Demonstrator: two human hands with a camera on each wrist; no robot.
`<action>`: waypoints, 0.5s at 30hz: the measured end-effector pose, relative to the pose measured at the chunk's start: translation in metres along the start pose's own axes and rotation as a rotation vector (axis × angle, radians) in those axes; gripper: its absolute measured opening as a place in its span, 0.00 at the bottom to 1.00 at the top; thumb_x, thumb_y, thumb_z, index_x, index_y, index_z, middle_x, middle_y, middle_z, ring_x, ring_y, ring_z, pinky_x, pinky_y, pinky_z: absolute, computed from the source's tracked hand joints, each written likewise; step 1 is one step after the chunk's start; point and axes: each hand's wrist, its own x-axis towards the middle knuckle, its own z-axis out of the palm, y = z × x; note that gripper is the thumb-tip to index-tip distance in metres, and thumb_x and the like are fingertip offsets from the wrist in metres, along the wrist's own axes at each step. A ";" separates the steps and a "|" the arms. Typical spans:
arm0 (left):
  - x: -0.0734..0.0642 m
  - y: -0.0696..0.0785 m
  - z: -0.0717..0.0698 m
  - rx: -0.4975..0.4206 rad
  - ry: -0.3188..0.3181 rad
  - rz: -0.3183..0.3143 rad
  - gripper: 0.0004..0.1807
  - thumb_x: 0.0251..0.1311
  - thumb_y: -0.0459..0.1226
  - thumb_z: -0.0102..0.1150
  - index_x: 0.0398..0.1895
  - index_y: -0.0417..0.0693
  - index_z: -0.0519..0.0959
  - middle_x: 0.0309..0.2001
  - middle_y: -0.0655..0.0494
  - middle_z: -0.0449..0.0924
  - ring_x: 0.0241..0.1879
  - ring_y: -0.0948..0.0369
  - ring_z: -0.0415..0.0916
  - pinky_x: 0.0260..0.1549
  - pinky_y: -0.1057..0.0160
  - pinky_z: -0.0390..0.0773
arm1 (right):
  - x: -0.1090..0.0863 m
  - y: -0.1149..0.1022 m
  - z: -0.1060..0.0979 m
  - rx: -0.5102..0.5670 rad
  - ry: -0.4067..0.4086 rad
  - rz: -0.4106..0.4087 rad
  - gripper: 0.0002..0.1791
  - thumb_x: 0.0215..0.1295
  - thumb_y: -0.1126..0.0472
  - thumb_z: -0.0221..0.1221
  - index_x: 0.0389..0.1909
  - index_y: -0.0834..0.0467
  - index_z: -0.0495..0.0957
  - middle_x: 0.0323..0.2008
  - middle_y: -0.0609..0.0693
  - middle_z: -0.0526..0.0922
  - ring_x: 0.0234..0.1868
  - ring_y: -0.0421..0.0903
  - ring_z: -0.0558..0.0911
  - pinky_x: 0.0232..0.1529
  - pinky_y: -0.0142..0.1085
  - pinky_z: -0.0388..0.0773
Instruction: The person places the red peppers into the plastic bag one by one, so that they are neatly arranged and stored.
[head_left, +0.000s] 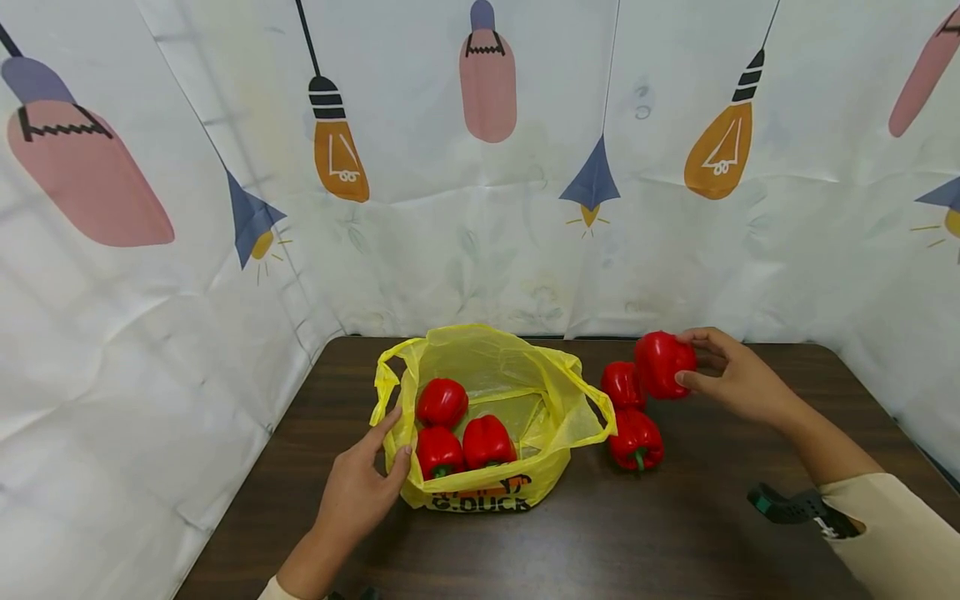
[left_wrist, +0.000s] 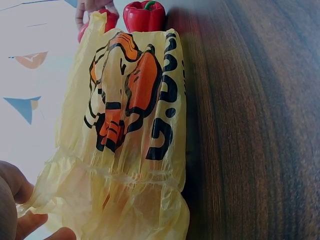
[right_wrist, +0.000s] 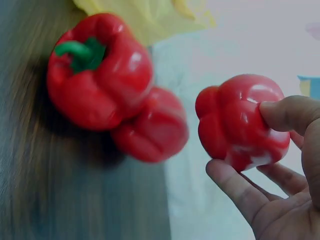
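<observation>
My right hand point(head_left: 738, 375) grips a red bell pepper point(head_left: 664, 365) between thumb and fingers, raised above the table. Two more red bell peppers stand close by: one point(head_left: 623, 385) behind, and one with a green stem point(right_wrist: 100, 72) nearer the front. A yellow plastic bag point(head_left: 551, 479) with "G.DUCK" print stands with its mouth spread wide. Inside, at its left side, are three red bell peppers point(head_left: 487, 440). At the bag's left rim, my left hand point(head_left: 360, 483) pinches the plastic; in the left wrist view its fingers point(left_wrist: 32, 222) are partly out of frame.
The dark wood table point(head_left: 570, 550) carries everything, with the bag left of the loose peppers. A white cloth point(head_left: 480, 250) printed with lamps hangs behind the table and along its left side. A dark band point(head_left: 802, 508) circles my right wrist.
</observation>
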 end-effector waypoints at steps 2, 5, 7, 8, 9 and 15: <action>0.000 0.000 0.000 -0.001 -0.003 -0.002 0.32 0.60 0.33 0.71 0.70 0.41 0.75 0.54 0.39 0.84 0.52 0.47 0.83 0.46 0.43 0.83 | 0.002 -0.007 0.002 0.007 0.004 0.007 0.33 0.69 0.57 0.67 0.68 0.61 0.65 0.67 0.64 0.68 0.66 0.70 0.70 0.42 0.40 0.85; 0.000 0.000 0.000 -0.005 -0.006 -0.006 0.33 0.60 0.33 0.71 0.70 0.42 0.74 0.54 0.39 0.84 0.52 0.47 0.83 0.47 0.43 0.82 | 0.005 -0.017 0.004 -0.002 0.001 -0.012 0.33 0.69 0.57 0.67 0.69 0.61 0.65 0.66 0.64 0.69 0.65 0.70 0.71 0.43 0.41 0.85; 0.000 -0.001 0.001 -0.008 -0.008 -0.005 0.33 0.61 0.33 0.71 0.70 0.42 0.74 0.55 0.39 0.83 0.53 0.47 0.83 0.47 0.43 0.82 | 0.007 -0.024 0.005 -0.019 0.001 -0.019 0.32 0.69 0.57 0.67 0.69 0.61 0.65 0.67 0.63 0.69 0.66 0.70 0.71 0.45 0.43 0.85; 0.000 -0.001 0.001 -0.009 -0.008 -0.004 0.33 0.61 0.33 0.71 0.70 0.42 0.74 0.55 0.40 0.84 0.53 0.47 0.83 0.47 0.43 0.82 | 0.008 -0.026 0.006 -0.029 -0.001 -0.027 0.33 0.69 0.57 0.67 0.69 0.61 0.65 0.67 0.64 0.69 0.66 0.71 0.70 0.47 0.46 0.84; 0.001 -0.001 0.001 -0.012 -0.008 -0.004 0.33 0.61 0.33 0.71 0.70 0.42 0.74 0.55 0.40 0.84 0.52 0.47 0.83 0.47 0.44 0.82 | 0.009 -0.029 0.007 -0.032 -0.003 -0.034 0.33 0.69 0.57 0.67 0.69 0.61 0.65 0.67 0.64 0.69 0.66 0.71 0.71 0.48 0.48 0.84; 0.001 0.000 0.000 -0.012 -0.015 -0.014 0.33 0.61 0.33 0.71 0.71 0.43 0.74 0.58 0.40 0.82 0.54 0.47 0.82 0.48 0.44 0.82 | 0.017 -0.047 0.016 -0.030 -0.005 -0.065 0.31 0.68 0.59 0.68 0.68 0.59 0.67 0.66 0.61 0.70 0.64 0.70 0.73 0.48 0.53 0.84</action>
